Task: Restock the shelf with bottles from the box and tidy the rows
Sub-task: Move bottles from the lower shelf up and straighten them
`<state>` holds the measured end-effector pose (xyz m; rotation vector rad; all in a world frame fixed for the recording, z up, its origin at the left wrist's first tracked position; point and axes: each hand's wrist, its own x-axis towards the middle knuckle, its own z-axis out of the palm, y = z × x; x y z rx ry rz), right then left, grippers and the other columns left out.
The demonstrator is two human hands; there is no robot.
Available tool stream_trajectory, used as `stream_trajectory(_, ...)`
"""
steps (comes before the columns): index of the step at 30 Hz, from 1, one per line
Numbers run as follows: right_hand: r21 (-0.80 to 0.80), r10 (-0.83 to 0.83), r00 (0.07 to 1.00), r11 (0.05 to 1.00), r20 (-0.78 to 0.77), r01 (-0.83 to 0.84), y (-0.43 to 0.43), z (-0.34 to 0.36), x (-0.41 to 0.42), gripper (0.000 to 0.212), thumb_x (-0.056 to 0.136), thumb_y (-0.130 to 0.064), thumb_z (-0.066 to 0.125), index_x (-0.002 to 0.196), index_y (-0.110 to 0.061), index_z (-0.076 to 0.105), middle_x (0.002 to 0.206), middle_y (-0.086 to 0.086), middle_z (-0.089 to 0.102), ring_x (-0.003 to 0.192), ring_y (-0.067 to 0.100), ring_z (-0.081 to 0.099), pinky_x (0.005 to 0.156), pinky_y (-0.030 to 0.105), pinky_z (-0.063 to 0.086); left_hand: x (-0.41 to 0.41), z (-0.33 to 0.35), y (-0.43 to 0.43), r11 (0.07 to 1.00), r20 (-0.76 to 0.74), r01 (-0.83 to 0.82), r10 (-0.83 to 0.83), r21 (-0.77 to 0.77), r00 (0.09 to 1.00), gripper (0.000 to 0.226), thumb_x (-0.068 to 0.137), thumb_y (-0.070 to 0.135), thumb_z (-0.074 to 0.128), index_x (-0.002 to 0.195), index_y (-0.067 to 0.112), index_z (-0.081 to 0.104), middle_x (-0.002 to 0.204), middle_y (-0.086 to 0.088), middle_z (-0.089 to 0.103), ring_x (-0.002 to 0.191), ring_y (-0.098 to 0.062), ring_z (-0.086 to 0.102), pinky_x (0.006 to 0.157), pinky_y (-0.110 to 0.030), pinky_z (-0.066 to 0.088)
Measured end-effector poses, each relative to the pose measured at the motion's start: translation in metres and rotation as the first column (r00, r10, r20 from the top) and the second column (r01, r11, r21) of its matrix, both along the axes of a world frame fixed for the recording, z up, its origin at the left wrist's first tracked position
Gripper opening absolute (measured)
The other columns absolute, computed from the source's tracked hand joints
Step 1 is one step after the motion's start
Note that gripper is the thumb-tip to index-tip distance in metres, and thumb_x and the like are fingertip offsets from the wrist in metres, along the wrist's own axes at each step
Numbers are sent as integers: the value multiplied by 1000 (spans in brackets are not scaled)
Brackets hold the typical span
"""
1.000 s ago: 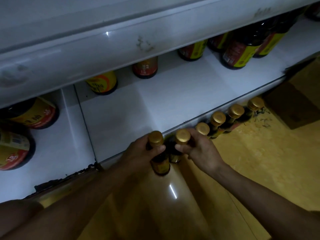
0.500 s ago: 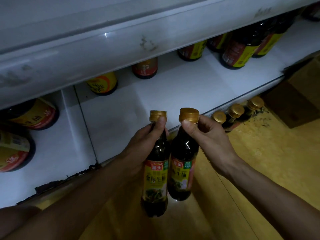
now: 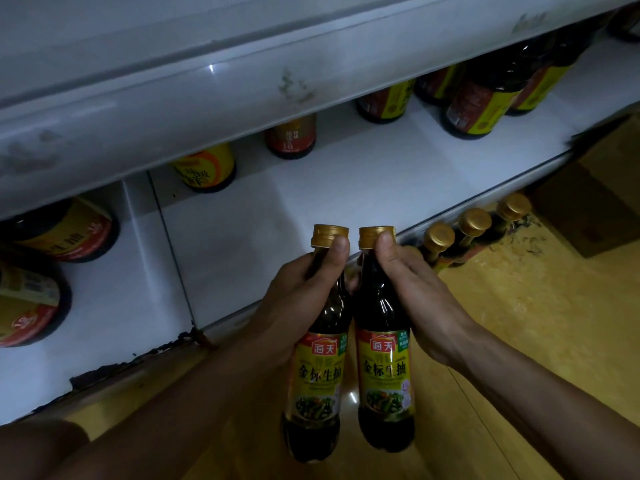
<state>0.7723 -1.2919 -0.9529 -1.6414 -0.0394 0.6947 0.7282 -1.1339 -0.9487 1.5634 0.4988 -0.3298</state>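
**Two bottles in hand, short of the shelf's front edge**

Head view. Left hand [image 3: 298,306] grasps the left bottle [image 3: 320,372] by the neck, thumb pressed just under the gold cap. Right hand [image 3: 415,299] grasps the right bottle [image 3: 384,368] the same way. Bottles are upright, side by side, labels toward the camera, likely paired so both go down together, faces out. They hang over the floor just before the front edge of the shelf [image 3: 311,209], whose bare middle lies beyond. Both forearms reach forward, wrists turned inward. Three floor bottles [image 3: 474,221] stand below the front edge, to the right. The dark shape at far right is probably the box [image 3: 588,209]; too dim to confirm.
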Motion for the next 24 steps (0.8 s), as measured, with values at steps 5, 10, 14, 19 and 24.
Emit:
stream_trajectory(5, -43, 1, 1000, 999, 16, 0, 6, 3, 6, 71, 98, -64, 36, 85, -2, 68, 85, 11, 73, 82, 23, 73, 82, 39, 54, 1, 6, -7, 993, -7, 4, -3, 115, 1000, 60, 85, 75, 47, 90, 20, 72, 85, 2, 77, 80, -14, 75, 90, -49, 58)
stream_trajectory(10, -67, -121, 988, 991, -98, 114, 4, 15, 5, 64, 93, -70, 45, 85, -14, 75, 88, 7, 77, 90, 23, 74, 96, 54, 54, 3, 29, -12, 986, -42, -24, 31, 165, 999, 50, 91, 70, 45, 89, 27, 71, 83, 11, 76, 75, -4, 72, 80, -37, 57)
stream_trajectory(14, -47, -192, 961, 981, -200, 186, -1, 33, -9, 54, 94, -64, 49, 90, -18, 78, 91, 7, 78, 91, 24, 75, 93, 51, 56, -14, 44, -18, 991, -140, -61, 77, 119, 987, 59, 83, 82, 46, 90, 29, 72, 85, 11, 77, 79, -8, 74, 88, -43, 57)
stream_trajectory(19, -27, -238, 910, 970, -339, 243, -17, 47, -37, 55, 89, -64, 50, 94, -15, 76, 87, 9, 77, 82, 23, 76, 69, 33, 58, -42, 64, -32, 993, -231, -55, 79, 109, 970, 56, 81, 82, 43, 95, 36, 71, 89, 16, 76, 82, -2, 72, 85, -39, 57)
stream_trajectory(24, -63, -223, 868, 974, -444, 219, -34, 58, -71, 68, 82, -78, 53, 102, -17, 74, 97, 18, 75, 92, 35, 73, 89, 50, 56, -73, 91, -45, 995, -299, -53, 77, 88, 951, 52, 77, 81, 46, 85, 34, 70, 84, 14, 76, 77, -4, 73, 78, -36, 57)
